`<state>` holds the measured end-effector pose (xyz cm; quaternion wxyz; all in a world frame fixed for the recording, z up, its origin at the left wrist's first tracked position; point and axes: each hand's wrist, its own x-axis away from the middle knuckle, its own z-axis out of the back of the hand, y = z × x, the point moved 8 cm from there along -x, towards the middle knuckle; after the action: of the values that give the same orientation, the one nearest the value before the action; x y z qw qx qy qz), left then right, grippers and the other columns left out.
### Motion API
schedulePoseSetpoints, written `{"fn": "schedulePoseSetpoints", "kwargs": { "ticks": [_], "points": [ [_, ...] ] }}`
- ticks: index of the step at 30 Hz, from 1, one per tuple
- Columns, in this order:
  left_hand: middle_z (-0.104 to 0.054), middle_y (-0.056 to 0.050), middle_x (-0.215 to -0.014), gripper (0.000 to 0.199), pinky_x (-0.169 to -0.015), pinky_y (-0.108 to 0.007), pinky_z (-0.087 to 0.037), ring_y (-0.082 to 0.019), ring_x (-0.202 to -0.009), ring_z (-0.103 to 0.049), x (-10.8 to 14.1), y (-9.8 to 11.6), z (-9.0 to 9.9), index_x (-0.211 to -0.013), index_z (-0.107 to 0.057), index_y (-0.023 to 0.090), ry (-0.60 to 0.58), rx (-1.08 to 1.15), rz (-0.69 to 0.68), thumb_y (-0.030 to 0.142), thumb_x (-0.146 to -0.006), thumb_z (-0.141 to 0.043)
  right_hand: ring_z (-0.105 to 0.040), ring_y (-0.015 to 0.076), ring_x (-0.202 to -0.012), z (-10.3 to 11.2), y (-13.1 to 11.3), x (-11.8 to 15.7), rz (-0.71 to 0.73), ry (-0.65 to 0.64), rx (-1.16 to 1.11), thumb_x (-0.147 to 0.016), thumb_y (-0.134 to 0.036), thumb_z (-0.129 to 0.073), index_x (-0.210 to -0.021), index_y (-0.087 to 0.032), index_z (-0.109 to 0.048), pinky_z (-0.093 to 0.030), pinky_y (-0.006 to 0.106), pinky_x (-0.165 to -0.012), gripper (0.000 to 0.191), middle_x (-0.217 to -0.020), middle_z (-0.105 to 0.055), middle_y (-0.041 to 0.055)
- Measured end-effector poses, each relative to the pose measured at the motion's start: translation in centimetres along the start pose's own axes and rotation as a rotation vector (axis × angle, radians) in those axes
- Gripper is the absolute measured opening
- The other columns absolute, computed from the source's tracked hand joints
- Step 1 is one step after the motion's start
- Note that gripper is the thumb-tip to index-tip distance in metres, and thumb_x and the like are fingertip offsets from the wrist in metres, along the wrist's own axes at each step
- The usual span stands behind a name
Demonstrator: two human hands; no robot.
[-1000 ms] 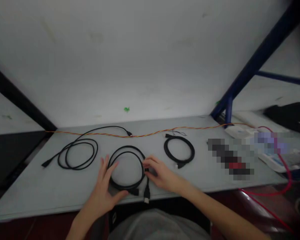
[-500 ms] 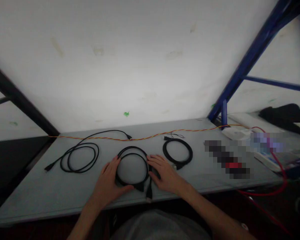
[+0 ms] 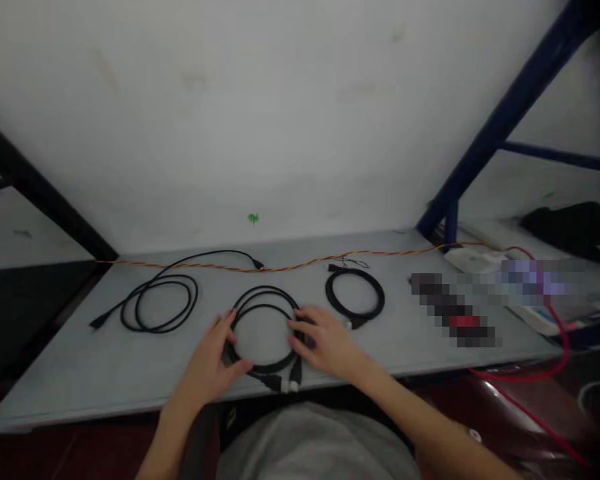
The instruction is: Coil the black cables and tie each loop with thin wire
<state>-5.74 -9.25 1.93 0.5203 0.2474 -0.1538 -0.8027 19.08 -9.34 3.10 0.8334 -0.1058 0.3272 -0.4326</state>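
Note:
A black cable (image 3: 275, 291), wound into a round coil, lies flat on the grey tabletop (image 3: 105, 373) in front of me. My left hand (image 3: 207, 367) grips the left side of the coil, its thumb along the lower edge. On the opposite side, the fingers of my right hand (image 3: 330, 343) curl over the loops. Two plugs with pale ends, one a black plug (image 3: 274, 383), rest side by side at the bottom of the coil. Left of it is a looser black cable (image 3: 195, 303); to the right is a tight black cable coil (image 3: 380, 297).
A twisted red-yellow wire (image 3: 300, 265) runs along the back, below the white wall (image 3: 280, 133). At right are a blurred-out dark object (image 3: 445, 310), a white power strip (image 3: 473, 261), a thick red cable (image 3: 563, 340) and a blue frame post (image 3: 500, 120).
The coil's two plugs have come close together at its bottom edge. My right fingers have moved slightly inward over the loops, and my left thumb has drawn back left. The view has tilted slightly.

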Motion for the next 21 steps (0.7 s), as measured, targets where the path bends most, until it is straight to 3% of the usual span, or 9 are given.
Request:
{"fn": "schedulePoseSetpoints", "kwargs": {
  "ticks": [2,4,7,9,11,14,17,19,21],
  "points": [
    [-0.073,-0.011,-0.114,0.065,-0.126,-0.061,-0.033,-0.032,-0.144,-0.053,-0.1,0.1,0.2,-0.157,-0.040,0.019,0.009,0.013,-0.036,0.039,-0.099,-0.059,-0.064,0.0288,-0.122,-0.3,0.4,0.1,-0.028,0.028,-0.001,-0.098,-0.035,-0.067,-0.120,-0.022,-0.077,-0.053,0.048,-0.108,0.028,-0.126,-0.071,0.0141],
    [-0.069,-0.014,-0.132,0.055,-0.127,-0.060,-0.033,-0.030,-0.145,-0.052,-0.2,0.4,0.4,-0.153,-0.044,0.021,0.023,-0.010,-0.054,0.033,-0.100,-0.055,-0.065,0.0279,-0.122,-0.6,0.8,0.2,-0.042,0.048,0.001,-0.098,-0.033,-0.067,-0.118,-0.022,-0.078,-0.053,0.047,-0.108,0.026,-0.124,-0.073,0.0133],
    [-0.046,-0.017,-0.162,0.053,-0.126,-0.059,-0.035,-0.032,-0.153,-0.041,-0.4,1.3,0.4,-0.149,-0.049,0.021,0.030,-0.053,-0.089,0.027,-0.096,-0.056,-0.067,0.0267,-0.120,-1.0,1.1,0.2,-0.064,0.080,-0.008,-0.094,-0.025,-0.067,-0.113,-0.022,-0.079,-0.054,0.045,-0.107,0.022,-0.123,-0.073,0.0127],
    [-0.037,-0.016,-0.168,0.056,-0.126,-0.060,-0.035,-0.034,-0.156,-0.035,-0.4,1.8,0.2,-0.149,-0.051,0.020,0.023,-0.085,-0.114,0.025,-0.094,-0.058,-0.068,0.0260,-0.115,-1.2,1.1,0.0,-0.082,0.098,-0.022,-0.091,-0.020,-0.067,-0.107,-0.021,-0.079,-0.056,0.044,-0.104,0.020,-0.121,-0.073,0.0127],
    [-0.043,-0.016,-0.165,0.053,-0.125,-0.060,-0.036,-0.035,-0.154,-0.039,-0.3,1.9,0.0,-0.146,-0.055,0.019,0.023,-0.115,-0.125,0.027,-0.093,-0.059,-0.067,0.0257,-0.111,-1.5,1.1,-0.5,-0.113,0.080,-0.012,-0.089,-0.018,-0.067,-0.099,-0.020,-0.077,-0.056,0.041,-0.100,0.014,-0.113,-0.072,0.0125],
    [-0.064,-0.014,-0.145,0.043,-0.118,-0.055,-0.047,-0.032,-0.139,-0.057,-0.5,1.1,0.2,-0.137,-0.061,0.021,0.102,-0.104,-0.055,0.034,-0.096,-0.059,-0.065,0.0261,-0.104,-1.9,1.5,-2.0,-0.219,0.000,0.071,-0.095,-0.019,-0.061,-0.093,-0.018,-0.071,-0.056,0.039,-0.095,0.010,-0.102,-0.068,0.0119],
    [-0.064,-0.012,-0.143,0.044,-0.113,-0.048,-0.052,-0.028,-0.130,-0.063,-1.6,0.0,1.2,-0.141,-0.059,0.022,0.224,-0.061,0.015,0.035,-0.098,-0.058,-0.066,0.0249,-0.105,-2.1,2.2,-4.1,-0.308,-0.073,0.136,-0.100,-0.020,-0.057,-0.119,-0.015,-0.066,-0.054,0.035,-0.094,0.022,-0.118,-0.065,0.0143],
    [-0.062,-0.012,-0.143,0.046,-0.114,-0.048,-0.051,-0.028,-0.129,-0.062,-3.3,-0.2,1.2,-0.143,-0.058,0.021,0.205,-0.072,-0.001,0.032,-0.098,-0.057,-0.067,0.0238,-0.105,-2.2,2.5,-5.5,-0.335,-0.123,0.164,-0.100,-0.021,-0.056,-0.134,-0.015,-0.060,-0.052,0.033,-0.093,0.035,-0.128,-0.062,0.0155],
    [-0.069,-0.012,-0.129,0.040,-0.108,-0.048,-0.055,-0.028,-0.119,-0.067,-5.4,-0.2,0.6,-0.135,-0.064,0.019,0.133,-0.111,-0.024,0.029,-0.098,-0.054,-0.068,0.0237,-0.101,-2.6,2.8,-6.5,-0.366,-0.182,0.213,-0.102,-0.022,-0.053,-0.130,-0.015,-0.065,-0.052,0.033,-0.090,0.031,-0.124,-0.063,0.0150]
  ]
}}
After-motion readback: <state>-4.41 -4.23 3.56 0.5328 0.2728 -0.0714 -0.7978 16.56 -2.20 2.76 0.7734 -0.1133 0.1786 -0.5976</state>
